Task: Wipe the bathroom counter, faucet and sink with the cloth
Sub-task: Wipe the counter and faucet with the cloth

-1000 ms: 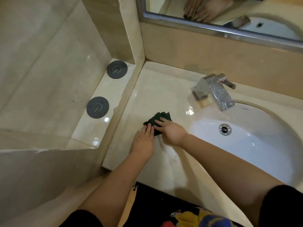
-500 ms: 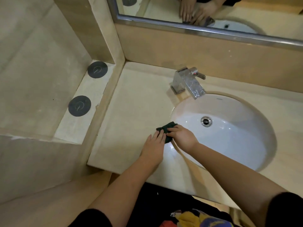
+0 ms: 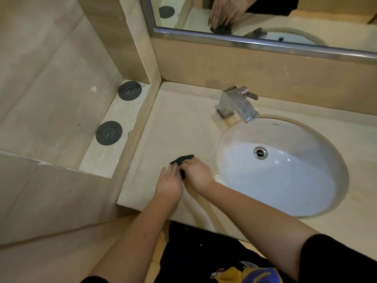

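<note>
Dark green cloth [image 3: 182,159] lies bunched on the pale stone desk [image 3: 183,123], just left of the white sink [image 3: 285,180] and nearer the front edge than the far wall, and it is held down by both hands. The left hand [image 3: 169,182] is laid flat, fingers straight and together, with the fingertips on the near-left edge of the cloth. The right hand [image 3: 199,176] is set just beside it, its fingers curled over the cloth and gripping it against the surface. The step in hand is judged to be the wiping of the desk area left of the basin. It would be done well if the cloth were opened out rather than left wadded, and if even pressure were applied in overlapping strokes from the far wall towards the near edge. The strip along the raised left border and the base of the chrome faucet [image 3: 236,105], far and right of the hands, are likely to be missed unless deliberately reached
</note>
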### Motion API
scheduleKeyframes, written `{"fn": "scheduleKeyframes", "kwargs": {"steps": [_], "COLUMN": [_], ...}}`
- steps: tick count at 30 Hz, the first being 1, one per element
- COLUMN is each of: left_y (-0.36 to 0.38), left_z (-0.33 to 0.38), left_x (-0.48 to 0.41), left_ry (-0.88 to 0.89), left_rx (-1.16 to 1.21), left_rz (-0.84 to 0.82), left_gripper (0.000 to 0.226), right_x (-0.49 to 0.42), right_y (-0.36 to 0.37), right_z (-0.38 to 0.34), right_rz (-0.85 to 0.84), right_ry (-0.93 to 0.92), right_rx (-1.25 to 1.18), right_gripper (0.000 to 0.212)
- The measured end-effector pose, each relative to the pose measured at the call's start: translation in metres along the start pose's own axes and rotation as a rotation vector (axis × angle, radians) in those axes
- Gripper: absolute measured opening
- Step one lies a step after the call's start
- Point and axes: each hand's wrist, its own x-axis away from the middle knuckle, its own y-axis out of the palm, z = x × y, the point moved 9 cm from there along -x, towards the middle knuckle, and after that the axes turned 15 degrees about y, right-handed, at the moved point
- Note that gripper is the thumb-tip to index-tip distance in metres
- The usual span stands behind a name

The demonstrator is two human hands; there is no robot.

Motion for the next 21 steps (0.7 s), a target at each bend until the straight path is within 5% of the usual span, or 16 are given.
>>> {"fn": "scheduleKeyframes", "kwargs": {"steps": [6, 10, 21], "left_y": [0.024, 0.028, -0.010], "left_z": [-0.052, -0.039, 0.048], "left_x": [0.048, 0.046, -0.028], "left_ry": [-0.017, 0.031, 0.248], "left_rx": [0.041, 0.121, 0.014], "left_rz": [0.027, 0.045, 0.026], "left_gripper": [0.064, 0.068, 0.063], "right_x": [0.026, 0.041, 0.036], "right_y": [0.051, 0.058, 0.018], "right_z": [-0.045, -0.040, 0.075], "right_rz": [-0.094, -0.054, 0.015], "right_ry": [-0.034, -0.072, 0.294], "right_rx": [0.127, 0.278, -0.016], "right_gripper": [0.060, 0.062, 0.048]}}
